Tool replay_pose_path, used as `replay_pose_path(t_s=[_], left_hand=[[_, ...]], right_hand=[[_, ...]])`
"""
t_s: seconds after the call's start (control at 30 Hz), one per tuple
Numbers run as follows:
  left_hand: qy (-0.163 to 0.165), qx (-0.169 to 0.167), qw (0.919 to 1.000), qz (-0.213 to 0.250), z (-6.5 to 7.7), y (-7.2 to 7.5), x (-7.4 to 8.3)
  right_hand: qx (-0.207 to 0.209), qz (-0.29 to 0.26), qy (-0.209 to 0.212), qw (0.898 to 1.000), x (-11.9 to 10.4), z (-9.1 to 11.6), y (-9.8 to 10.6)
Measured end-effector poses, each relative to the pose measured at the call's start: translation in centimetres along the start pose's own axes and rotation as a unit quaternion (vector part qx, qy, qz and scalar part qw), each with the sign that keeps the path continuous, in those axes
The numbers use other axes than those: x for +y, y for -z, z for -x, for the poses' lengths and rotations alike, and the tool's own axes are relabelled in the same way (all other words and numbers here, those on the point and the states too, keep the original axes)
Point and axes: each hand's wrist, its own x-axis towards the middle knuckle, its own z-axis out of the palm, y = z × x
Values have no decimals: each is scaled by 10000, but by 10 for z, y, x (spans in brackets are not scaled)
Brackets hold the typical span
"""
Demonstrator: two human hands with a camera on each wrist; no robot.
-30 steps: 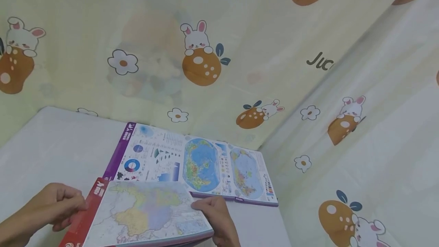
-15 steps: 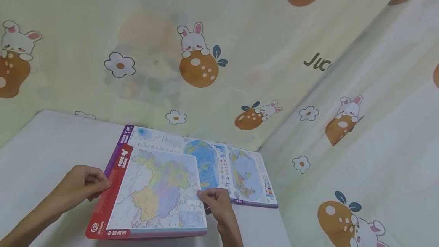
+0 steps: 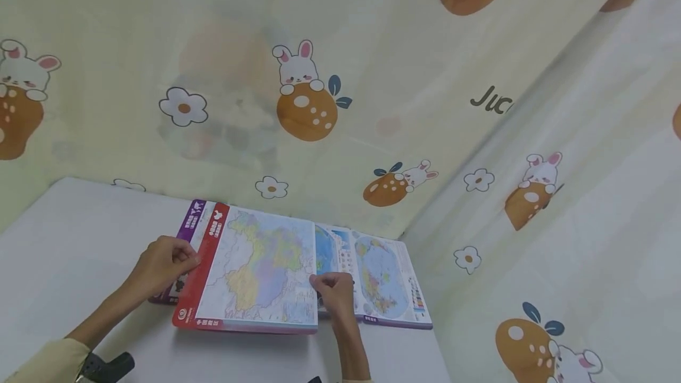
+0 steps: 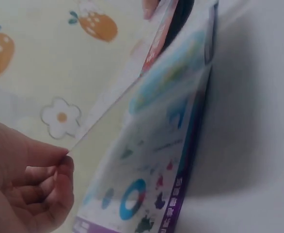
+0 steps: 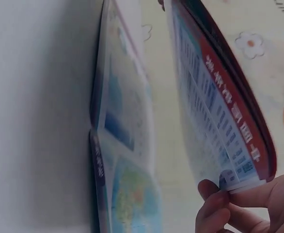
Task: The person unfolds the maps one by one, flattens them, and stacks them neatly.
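head view: a person's 2 bare hands hold a folded red-edged map [image 3: 266, 276] at the lower centre of the frame, above part of a purple-edged map [image 3: 383, 279] spread on a white table [image 3: 64, 241]. the left hand [image 3: 162, 262] pinches the red border between thumb and fingers; the right hand [image 3: 336, 291] pinches the opposite edge, its grip closed on it. a cloth [image 3: 229, 34] printed with rabbits, orange fruit and white flowers fills the upper frame. a pale sleeve [image 3: 53, 362] and a black wrist device [image 3: 106, 367] show at lower left.

left wrist view: at lower left, the left hand nips the thin edge of the red-edged map, which slants toward upper centre, where a finger shows at the top. the purple-edged map lies at lower centre, apart from it, with a blue ring chart in clear sight.

right wrist view: at lower right, the right hand clasps a corner of the red-edged map, tilted through upper right. the purple-edged map runs down the centre left, blurred in places.
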Motion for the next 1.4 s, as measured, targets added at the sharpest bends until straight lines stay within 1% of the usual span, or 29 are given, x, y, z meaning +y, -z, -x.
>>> replay_pose_path(t_s=[0.17, 0.27, 0.37, 0.5, 0.63, 0.7, 0.8, 0.93, 1.0, 1.13, 1.23, 1.4], left_hand=[[59, 113, 9999, -117, -25, -14, -15], [194, 185, 9994, -224, -35, -23, -25], [377, 171, 9989, -236, -42, -32, -32], [626, 92, 9979, -163, -44, -43, -35], [755, 149, 9969, -147, -47, -48, -34], [764, 168, 9968, -160, -49, -49, -34], [788, 135, 9966, -177, -52, -50, -36], [913, 64, 9955, -247, -56, -51, -40], [939, 45, 9953, -249, -56, -51, -41], [938, 30, 9953, -217, -57, -50, -42], [1013, 1, 9947, -202, -58, -49, -42], [1110, -23, 9936, -192, -60, -50, -43]], right_hand=[[292, -92, 158, 9994, 7, -27, -11], [369, -167, 193, 9990, 13, -41, -18], [461, -113, 8, 9989, 17, -50, -24], [652, 35, -96, 9978, 25, -57, -29], [806, 42, 99, 9967, 33, -67, -33], [871, 18, 126, 9961, 37, -71, -35], [1006, 123, 43, 9948, 43, -75, -39], [1138, 271, 3, 9931, 48, -77, -44], [1159, 342, -91, 9926, 50, -77, -46], [1277, 523, -52, 9904, 52, -78, -50], [1367, 669, 21, 9883, 53, -80, -52], [1453, 823, -7, 9860, 56, -85, -54]])
